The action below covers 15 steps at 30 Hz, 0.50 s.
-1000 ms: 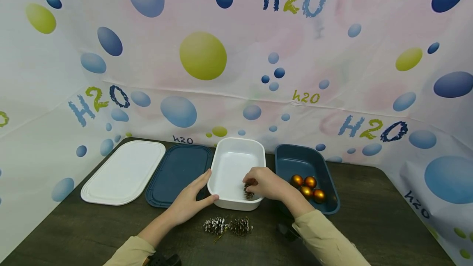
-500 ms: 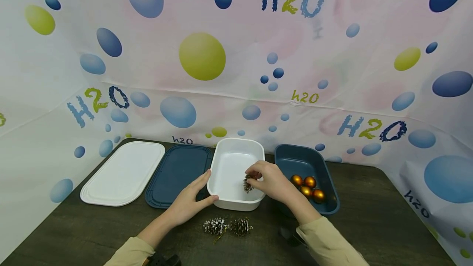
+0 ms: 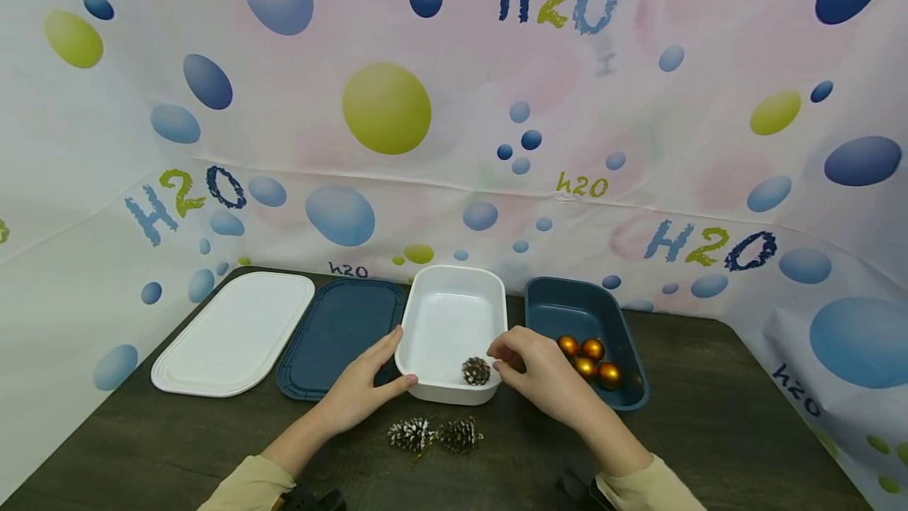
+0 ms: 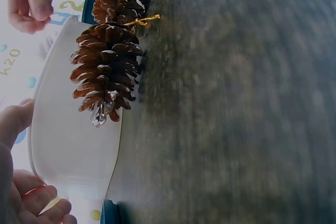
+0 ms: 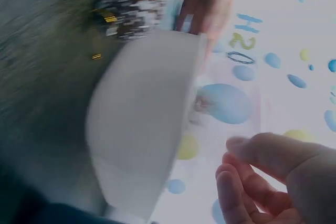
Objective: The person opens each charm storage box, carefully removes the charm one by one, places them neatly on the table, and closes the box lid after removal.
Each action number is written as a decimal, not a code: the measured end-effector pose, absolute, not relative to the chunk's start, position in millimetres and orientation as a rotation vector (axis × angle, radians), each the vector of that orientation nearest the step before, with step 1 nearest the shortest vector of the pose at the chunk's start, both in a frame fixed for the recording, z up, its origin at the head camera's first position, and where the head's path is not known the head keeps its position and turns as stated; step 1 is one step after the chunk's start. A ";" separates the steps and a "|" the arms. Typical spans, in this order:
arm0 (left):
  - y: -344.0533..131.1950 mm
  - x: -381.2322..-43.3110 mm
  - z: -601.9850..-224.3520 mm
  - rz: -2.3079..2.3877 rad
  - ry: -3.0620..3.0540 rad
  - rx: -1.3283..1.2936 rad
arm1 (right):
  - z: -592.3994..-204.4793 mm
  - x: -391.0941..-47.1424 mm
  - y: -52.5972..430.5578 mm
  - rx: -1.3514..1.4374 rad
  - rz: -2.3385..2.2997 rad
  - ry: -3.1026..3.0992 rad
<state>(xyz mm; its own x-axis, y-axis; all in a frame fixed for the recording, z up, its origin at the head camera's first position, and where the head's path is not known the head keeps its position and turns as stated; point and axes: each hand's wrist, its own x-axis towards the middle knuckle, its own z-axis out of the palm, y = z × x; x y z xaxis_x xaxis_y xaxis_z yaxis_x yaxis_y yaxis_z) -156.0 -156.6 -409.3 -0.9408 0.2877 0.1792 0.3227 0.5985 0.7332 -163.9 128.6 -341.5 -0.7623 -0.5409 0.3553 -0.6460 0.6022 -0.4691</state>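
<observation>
A brown pinecone lies inside the white container, near its front right corner. My left hand rests on the container's left side, with thumb and fingers spread along the rim. Just above the right rim is my right hand, fingers loosely bent and nothing between them. In front of the container, a frosted pinecone and a darker pinecone lie end to end on the table. The left wrist view shows the nearer pinecone large, with a gold tie beside it.
On the right stands a dark blue container holding several gold baubles. To the left lie a dark blue lid and a white lid. A printed backdrop rises behind the dark table.
My right hand has let go of the pinecone, which now lies in the white container, and has moved right to the rim. The left hand has stayed in place.
</observation>
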 end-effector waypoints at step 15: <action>-155.4 -154.1 -408.6 -1.283 -2.771 -0.517 | -348.4 -191.1 113.4 1.077 0.839 -2.698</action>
<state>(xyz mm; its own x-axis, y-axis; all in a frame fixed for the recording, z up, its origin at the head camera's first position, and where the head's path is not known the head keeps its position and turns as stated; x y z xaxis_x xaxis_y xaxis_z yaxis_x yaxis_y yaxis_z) -154.1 -155.4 -408.6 -0.9433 0.2800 0.1782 0.3170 0.6015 0.7333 -191.1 113.4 -348.4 -0.7402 -0.6010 0.3014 -0.6660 0.5938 -0.4516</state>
